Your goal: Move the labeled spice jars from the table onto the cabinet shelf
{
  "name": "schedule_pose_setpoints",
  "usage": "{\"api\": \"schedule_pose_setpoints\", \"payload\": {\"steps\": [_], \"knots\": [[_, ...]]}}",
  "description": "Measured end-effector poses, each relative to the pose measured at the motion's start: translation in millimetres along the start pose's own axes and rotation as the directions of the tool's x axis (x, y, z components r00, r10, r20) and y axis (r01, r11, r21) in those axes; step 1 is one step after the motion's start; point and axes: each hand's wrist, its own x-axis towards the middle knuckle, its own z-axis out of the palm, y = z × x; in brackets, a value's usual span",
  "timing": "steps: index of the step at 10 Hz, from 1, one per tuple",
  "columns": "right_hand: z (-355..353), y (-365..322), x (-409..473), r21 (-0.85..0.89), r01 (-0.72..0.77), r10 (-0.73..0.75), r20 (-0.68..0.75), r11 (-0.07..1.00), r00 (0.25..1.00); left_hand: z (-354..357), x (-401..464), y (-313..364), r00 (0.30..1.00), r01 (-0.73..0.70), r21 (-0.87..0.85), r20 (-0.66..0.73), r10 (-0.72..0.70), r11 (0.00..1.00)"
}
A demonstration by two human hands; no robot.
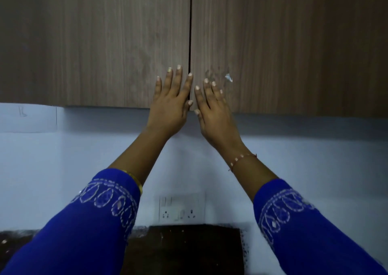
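my left hand (pixel 170 104) and right hand (pixel 214 109) press flat, fingers straight, on the shut brown woodgrain cabinet (pixel 105 44) doors.

Both arms wear bright blue sleeves (pixel 310 228) with looping white embroidery near the cuffs. A thin gold bangle (pixel 136 182) peeks out at the left cuff, and a slim beaded bracelet (pixel 241 159) circles the right wrist. Fingernails look pale, unpainted.

cabinet doors (pixel 94 44): brown woodgrain | sleeves (pixel 84 222): blue, white embroidery | wall (pixel 63 159): seemingly pale blue
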Motion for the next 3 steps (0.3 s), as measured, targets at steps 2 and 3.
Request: {"api": "schedule_pose_setpoints", "payload": {"steps": [2, 3], "knots": [[-32.6, -13.9, -8.0, 0.011, -0.119, 0.108, 0.334, 0.993, 0.936, -20.5, -30.8, 3.4, 0.975, 0.018, -0.103, 0.223, 0.006, 0.995], [-50.2, -24.7, -18.2, -0.03, -0.145, 0.145, 0.405, 0.989, 0.903, -33.3, -51.1, 5.5, 0.972, 0.113, -0.204, 0.227, -0.065, 0.972]]}}
